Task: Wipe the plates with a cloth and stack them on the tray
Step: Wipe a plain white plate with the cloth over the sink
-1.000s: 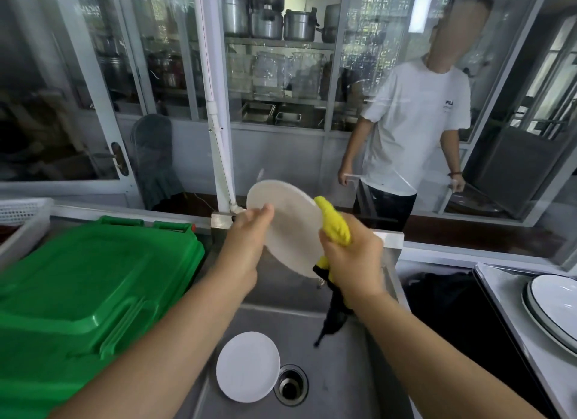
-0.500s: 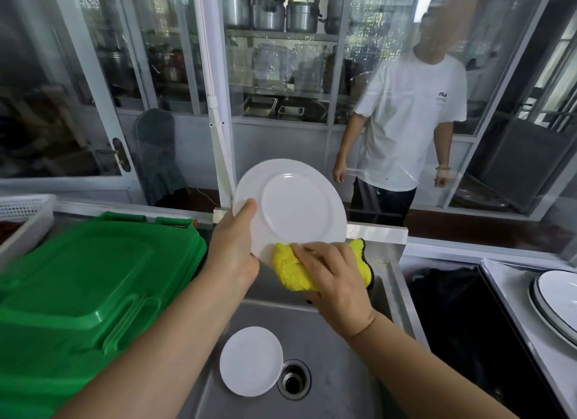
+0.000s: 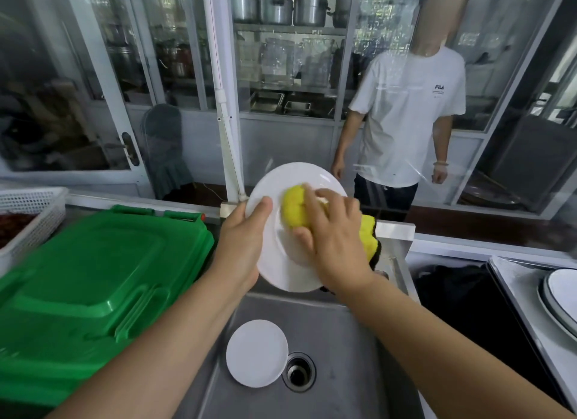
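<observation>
Plate (image 3: 281, 262) over the sink (image 3: 340, 340): plain white, no pattern. Cloth (image 3: 295, 211) on it: bright yellow, black edge where it hangs right of the plate. Sink: bare grey steel. Small plate (image 3: 256, 353) in the sink: plain white. Bin lid (image 3: 93, 278) left of the sink: solid green. Basket (image 3: 31, 212) beyond the lid: white mesh. Plates (image 3: 562, 297) right of the sink: white with dark rim line. T-shirt (image 3: 409, 119) behind the sink: white, small dark logo.
</observation>
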Tool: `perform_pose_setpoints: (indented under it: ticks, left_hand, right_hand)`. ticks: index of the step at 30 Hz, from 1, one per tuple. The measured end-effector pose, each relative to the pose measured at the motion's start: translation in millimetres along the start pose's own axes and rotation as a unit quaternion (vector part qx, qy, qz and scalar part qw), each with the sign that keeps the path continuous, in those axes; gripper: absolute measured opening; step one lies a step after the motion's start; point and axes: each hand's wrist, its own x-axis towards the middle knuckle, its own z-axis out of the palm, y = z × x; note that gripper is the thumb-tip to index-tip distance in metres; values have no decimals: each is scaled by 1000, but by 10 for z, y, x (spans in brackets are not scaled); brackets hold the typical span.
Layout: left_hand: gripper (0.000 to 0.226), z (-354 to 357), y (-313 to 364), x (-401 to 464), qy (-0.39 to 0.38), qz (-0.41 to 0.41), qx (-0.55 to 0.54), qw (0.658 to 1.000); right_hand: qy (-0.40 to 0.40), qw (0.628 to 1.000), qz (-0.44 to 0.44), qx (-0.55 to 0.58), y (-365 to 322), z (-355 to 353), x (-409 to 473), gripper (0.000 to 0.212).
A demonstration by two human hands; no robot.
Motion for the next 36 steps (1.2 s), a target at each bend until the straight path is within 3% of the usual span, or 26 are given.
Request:
perform_pose_setpoints:
  ticks: [7,15,21,25,28,32,36]
  left_hand:
    - [10,-132,77,28,17,0,20,1000]
    - [12,-131,158,-19,-24,-2,59,998]
    - [14,-100,194,7,-13,1,49,999]
    - [10,-198,273,54,9,-1,34,999]
    - [10,-264,314,26,5,7,34,999]
    - [11,-263,335,-3,-2,-3,26,1000]
    - [11,-146,315,-10,-2,-8,35,999]
  right_hand:
    - [-20,982,-188,-12,156,62,-382,43]
    - [65,995,-74,-3,294,-41,-36,39]
    - [64,984,-164,36,-63,-21,80,40]
    - [32,973,-227,35,58,-20,-127,32]
    - [24,981,-186,48,241,-39,-165,30]
    - [98,991,-76,55,283,-84,-18,33]
    - [120,980,-147,61,-7,-22,-16,24]
